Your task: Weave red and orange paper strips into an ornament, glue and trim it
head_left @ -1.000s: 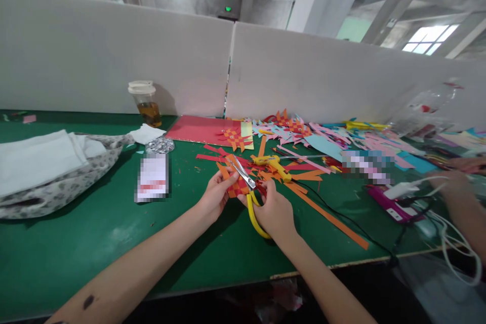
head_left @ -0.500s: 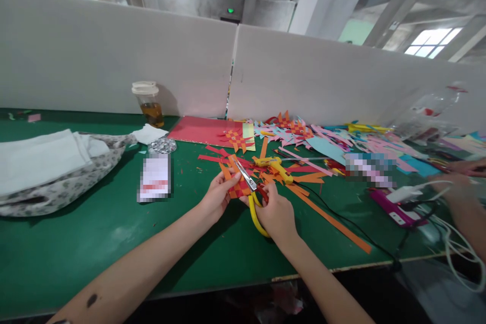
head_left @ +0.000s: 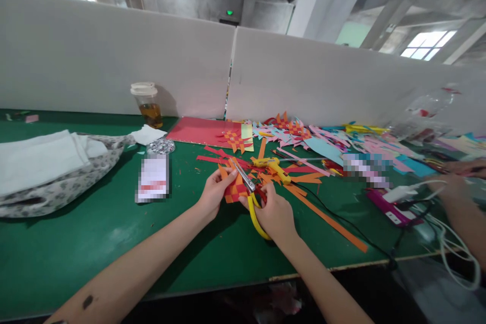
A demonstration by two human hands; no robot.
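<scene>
Between thumb and fingers, my left hand [head_left: 213, 193] pinches a woven paper piece [head_left: 234, 192] in a red and orange check with strips sticking out at its top. My right hand [head_left: 275, 212] is closed on the handles of yellow-handled scissors [head_left: 258, 220]. Their metal blades point up and left, over the woven piece near my left fingertips. The blades look nearly together, and whether paper lies between them is hard to see. Just beyond my right hand lies a yellow glue gun [head_left: 279, 168] among loose orange strips [head_left: 330, 220] and red strips [head_left: 212, 159].
A red sheet [head_left: 201, 130] carries a finished-looking woven paper fish [head_left: 232, 139]. Coloured paper scraps [head_left: 334, 144] pile along the partition. Left are a lidded cup [head_left: 147, 106], a phone-like blurred item [head_left: 153, 178] and a cloth [head_left: 41, 162]. A power strip [head_left: 391, 207] and another person's arm [head_left: 461, 212] are right.
The scissor blades have drawn closer together and the woven piece is tilted slightly differently. Both hands stay in nearly the same place; the whole view has shifted a little.
</scene>
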